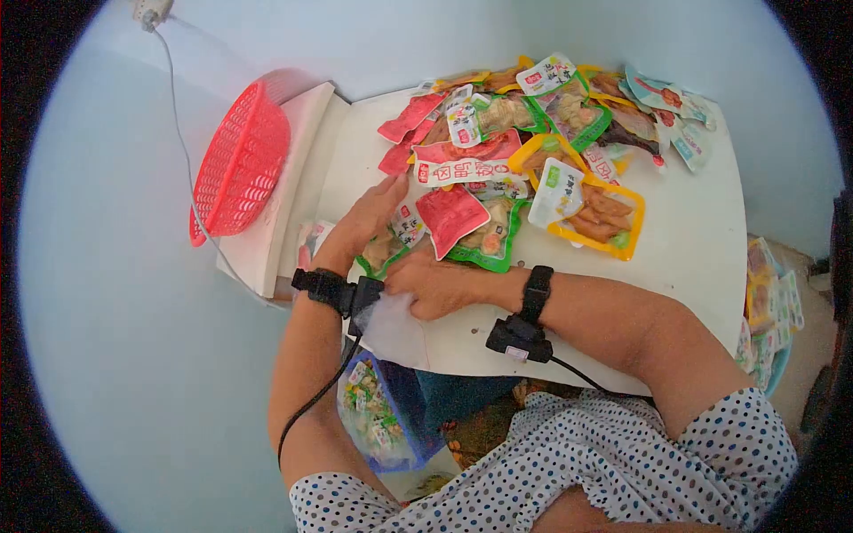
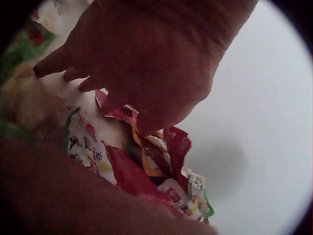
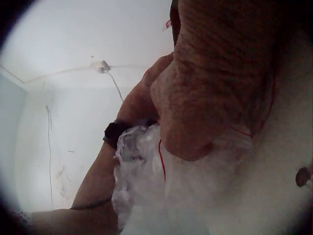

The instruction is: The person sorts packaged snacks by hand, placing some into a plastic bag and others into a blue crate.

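Observation:
My right hand is curled near the table's front edge and grips a crumpled clear plastic bag. In the right wrist view the bag hangs below the knuckles, with a thin red line on it. My left hand reaches over the left side of the pile, its fingers extended towards a red-and-white food packet. Just under the two hands lies a green-edged packet. Close by are a small red packet and another green-edged packet.
Many sealed food packets spread over the white table, including a yellow-edged one. A red plastic basket leans at the left. Below the front edge stands a blue crate of packets; more packets lie low at the right.

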Motion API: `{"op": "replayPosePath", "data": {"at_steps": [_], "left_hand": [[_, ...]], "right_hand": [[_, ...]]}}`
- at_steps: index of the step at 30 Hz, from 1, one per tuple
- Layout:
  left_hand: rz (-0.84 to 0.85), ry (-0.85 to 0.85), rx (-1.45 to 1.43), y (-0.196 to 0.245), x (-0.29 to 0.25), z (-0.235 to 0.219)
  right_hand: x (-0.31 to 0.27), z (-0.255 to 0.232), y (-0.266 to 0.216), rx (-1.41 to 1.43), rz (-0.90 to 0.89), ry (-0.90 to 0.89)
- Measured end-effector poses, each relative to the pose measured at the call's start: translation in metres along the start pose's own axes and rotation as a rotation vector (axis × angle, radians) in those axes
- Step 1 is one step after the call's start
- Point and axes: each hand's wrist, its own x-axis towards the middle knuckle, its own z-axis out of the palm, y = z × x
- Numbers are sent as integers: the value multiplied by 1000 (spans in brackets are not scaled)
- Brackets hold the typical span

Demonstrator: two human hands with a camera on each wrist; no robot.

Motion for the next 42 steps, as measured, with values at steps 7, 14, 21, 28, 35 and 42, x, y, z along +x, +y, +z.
{"op": "replayPosePath", "data": {"at_steps": [7,14,21,28,35,42], "left_hand": [[-381,-7,30,6,-13,-21],[-388,-144,337,-39,-17,-4],[-334,-217,201,-20,-21,-3],[-465,-185,-159,-5,-24,-6],[-491,-203,-187,-2,-28,-16],[-369,-219,-230,21,-18,7]], "right_hand": [[-2,-1,-2,-79,-2,43],[-1,-3,-8,-145,14,-13],[0,5,-25,-318,52,-116],[-6,24,-40,-327,46,-5],[-4,12,-37,-238,360,324],[-3,12,-36,-282,289,24]]}}
